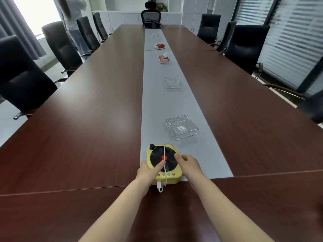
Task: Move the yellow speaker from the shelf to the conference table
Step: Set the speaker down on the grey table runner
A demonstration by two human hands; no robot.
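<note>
The yellow speaker (165, 164), shaped like a small record player with a black disc and a red centre on top, sits on the table (87, 119) at the near end of the grey centre strip (153, 105). A white cable (164, 165) runs over its top and down its front face to a white plug just below it. The left hand (149, 172) grips the speaker's left side, thumb lying across the black disc. The right hand (189, 165) clasps the speaker's right edge, fingers curled around the corner.

Just beyond the speaker on the strip stands a clear glass ashtray (181, 127); something pale shows in its middle, possibly a scrap of paper or only a reflection. Farther from the speaker along the strip comes a second glass ashtray (172, 82), with no contents I can make out, then a pink tissue box (164, 58) with a tissue sticking up, and a red-and-white box (160, 46) beyond that. Black chairs (22, 81) line both sides of the table. Far off to the speaker's left, a person (73, 20) stands by the window.
</note>
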